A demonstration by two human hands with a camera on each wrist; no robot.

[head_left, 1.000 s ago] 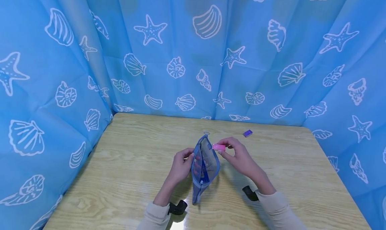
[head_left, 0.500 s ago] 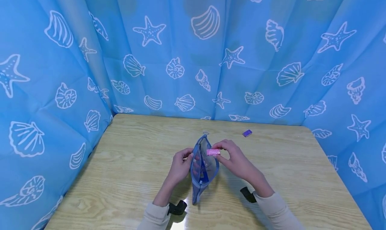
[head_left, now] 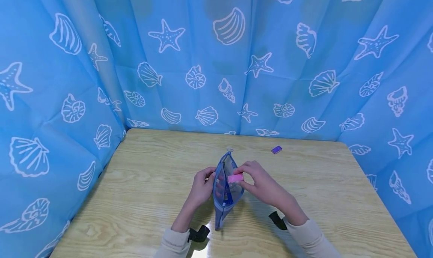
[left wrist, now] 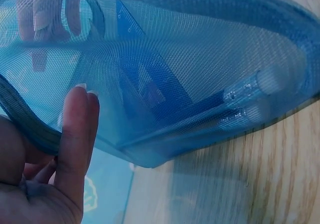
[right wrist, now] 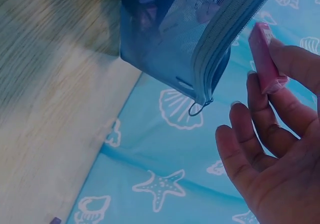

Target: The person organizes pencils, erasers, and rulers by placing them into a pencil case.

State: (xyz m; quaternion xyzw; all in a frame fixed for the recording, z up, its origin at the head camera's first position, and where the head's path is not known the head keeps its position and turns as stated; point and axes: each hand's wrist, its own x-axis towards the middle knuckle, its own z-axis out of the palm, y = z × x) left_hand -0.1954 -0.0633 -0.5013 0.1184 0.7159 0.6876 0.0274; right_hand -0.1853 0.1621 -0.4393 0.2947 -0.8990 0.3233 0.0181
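My left hand [head_left: 202,186] grips the left rim of a blue mesh zip pouch [head_left: 219,213], which stands with its mouth spread wide. Through its mesh in the left wrist view, a blue set square [left wrist: 150,67] and two pencils [left wrist: 235,97] with pale ends show inside. Between thumb and fingers, my right hand [head_left: 259,181] pinches a small pink eraser [head_left: 235,178] in what looks like clear wrap. From the head, this eraser overlaps the pouch's opening; in the right wrist view the eraser [right wrist: 263,59] is beside the zipped rim, apart from it.
A small purple block [head_left: 276,150] lies on the wooden table [head_left: 152,168], behind and right of the pouch. Blue curtains [head_left: 203,62] with white shells and starfish close in the back and both sides. Each wrist wears a black camera mount [head_left: 199,233].
My right hand has brought the pink eraser leftward and toward me, from the pouch's right rim to over its opening. The left hand keeps its grip on the pouch.
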